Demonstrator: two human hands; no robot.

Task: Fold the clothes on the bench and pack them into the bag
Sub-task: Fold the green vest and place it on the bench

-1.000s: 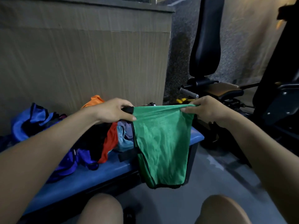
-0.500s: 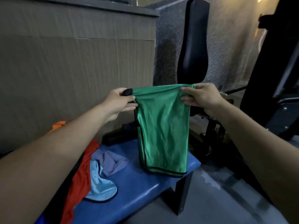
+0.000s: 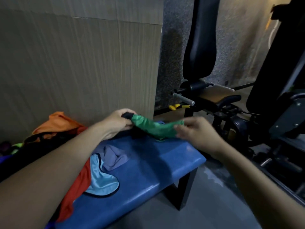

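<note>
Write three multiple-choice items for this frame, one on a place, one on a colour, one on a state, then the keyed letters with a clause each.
1. Where is the green garment?
A. over the far end of the blue bench
B. on the floor
C. on the orange garment

2. What colour is the garment beside the light blue garment, under the left forearm?
A. yellow
B. white
C. red

3. How is the left hand?
A. flat on the bench
B. gripping the green garment's dark end
C. hanging free

Key: 1 A, it stretches between the hands above that end. 2 C, the red garment borders it. 3 B, fingers curl round the cloth; the right hand is blurred.
</note>
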